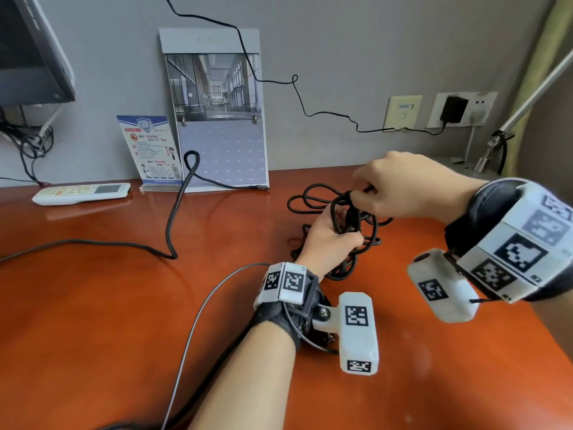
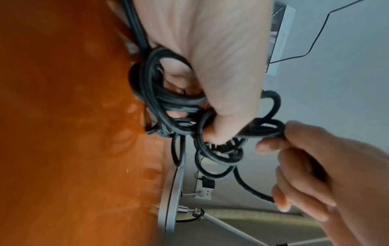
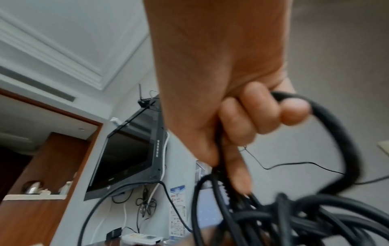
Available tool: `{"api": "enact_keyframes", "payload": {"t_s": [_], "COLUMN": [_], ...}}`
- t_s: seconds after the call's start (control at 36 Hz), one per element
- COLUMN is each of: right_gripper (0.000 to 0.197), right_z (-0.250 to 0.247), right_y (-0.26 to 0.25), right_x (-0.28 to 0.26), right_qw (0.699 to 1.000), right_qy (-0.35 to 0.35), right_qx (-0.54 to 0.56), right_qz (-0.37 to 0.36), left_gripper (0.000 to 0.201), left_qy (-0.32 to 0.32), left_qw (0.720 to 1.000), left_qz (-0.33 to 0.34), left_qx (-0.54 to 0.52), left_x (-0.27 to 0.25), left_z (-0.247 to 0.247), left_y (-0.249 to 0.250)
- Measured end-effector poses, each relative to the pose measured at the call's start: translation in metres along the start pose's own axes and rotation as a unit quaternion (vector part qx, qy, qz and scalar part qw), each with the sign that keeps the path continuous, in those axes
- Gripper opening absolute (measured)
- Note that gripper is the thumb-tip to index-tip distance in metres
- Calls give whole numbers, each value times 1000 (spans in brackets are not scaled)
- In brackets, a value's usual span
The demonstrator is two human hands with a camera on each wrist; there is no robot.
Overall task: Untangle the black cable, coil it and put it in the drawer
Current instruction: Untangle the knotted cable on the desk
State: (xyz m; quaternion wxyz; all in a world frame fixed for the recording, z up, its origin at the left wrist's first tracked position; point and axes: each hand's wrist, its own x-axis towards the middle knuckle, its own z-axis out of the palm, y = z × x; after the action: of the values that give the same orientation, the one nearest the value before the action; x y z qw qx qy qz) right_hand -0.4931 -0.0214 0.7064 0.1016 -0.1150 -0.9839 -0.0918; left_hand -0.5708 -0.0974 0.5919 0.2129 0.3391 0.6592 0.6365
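Toward the far right part of the surface [image 1: 108,305], in the head view, the black cable [image 1: 313,200] sits as a knotted bundle, lifted partly clear of the wood. The left hand [image 1: 328,234] grips the mass from below with curled fingers, apparently to anchor it. The right hand [image 1: 400,187] comes in from above and pinches one loop, judged to be drawing a strand free. Untangling is under way; coiling is not begun, and no drawer is visible. Another dark cord [image 1: 173,218] trails toward the left edge. A remote control [image 1: 82,193], a leaflet [image 1: 148,150] and a calendar [image 1: 217,113] stand along the far edge against a grey wall, with wall sockets [image 1: 459,110] at right.

Left wrist view: the left hand [image 2: 210,58] is closed round several turns of the black cable [image 2: 168,99]; the right hand [image 2: 326,166] holds a strand between thumb and fingers, just beside it.

Right wrist view: the right hand [image 3: 221,91] has its fingers curled on a loop of the black cable [image 3: 315,216]; the tangle hangs below, blurred. A wall-mounted monitor [image 3: 126,158] is behind.
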Motion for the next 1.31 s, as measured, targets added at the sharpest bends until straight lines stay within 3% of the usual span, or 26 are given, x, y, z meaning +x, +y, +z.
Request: {"api": "enact_keyframes", "payload": {"t_s": [0.06,0.17,0.22,0.33,0.42,0.5,0.56,0.64,0.72,0.89,0.94,1.0,1.11,1.25,1.31], "right_gripper": [33,32,31,31,27,24,24,26,28,8,10,19,25,26,26], "right_z": [-4,-6,-7,-11,-4,6,7,6,5,1,-1,-2,4,35,50], "right_y": [-3,-1,3,20,30,41,50,59,59,56,59,63,73,80,80], "right_x": [1,2,1,-3,-7,-4,-2,-2,-5,-17,-23,-28,-37,-49,-52], "right_qw": [999,988,968,929,892,863,810,725,681,754,765,755,683,556,491], "right_qy": [-39,-137,-213,-269,-218,-101,-7,62,87,162,206,260,309,265,269], "right_qx": [-23,30,85,208,335,419,505,608,655,555,532,523,563,666,712], "right_qz": [23,65,100,144,211,265,299,318,316,311,299,299,348,420,423], "left_gripper": [32,22,27,44,49,43,42,39,38,38,36,39,41,46,43], "left_qy": [-2,-20,-34,-69,-82,-87,-91,-95,-91,-83,-73,-58,-50,-82,-81], "left_qw": [1000,1000,999,996,994,994,994,993,993,993,994,995,996,995,995], "left_qz": [13,21,25,42,40,32,30,25,17,12,11,9,22,62,60], "left_qx": [0,0,0,-29,-53,-59,-55,-66,-77,-80,-74,-76,-68,-15,-9], "left_x": [0,-3,-3,-3,-3,-3,-3,-3,-2,-5,-6,-5,-3,-5,-6], "left_z": [-1,-2,-3,-5,-6,-6,-6,-6,-6,-6,-6,-7,-10,-7,-7], "left_y": [0,-1,-4,-5,-6,-7,-7,-7,-8,-4,-3,-4,-6,-5,-3]}}
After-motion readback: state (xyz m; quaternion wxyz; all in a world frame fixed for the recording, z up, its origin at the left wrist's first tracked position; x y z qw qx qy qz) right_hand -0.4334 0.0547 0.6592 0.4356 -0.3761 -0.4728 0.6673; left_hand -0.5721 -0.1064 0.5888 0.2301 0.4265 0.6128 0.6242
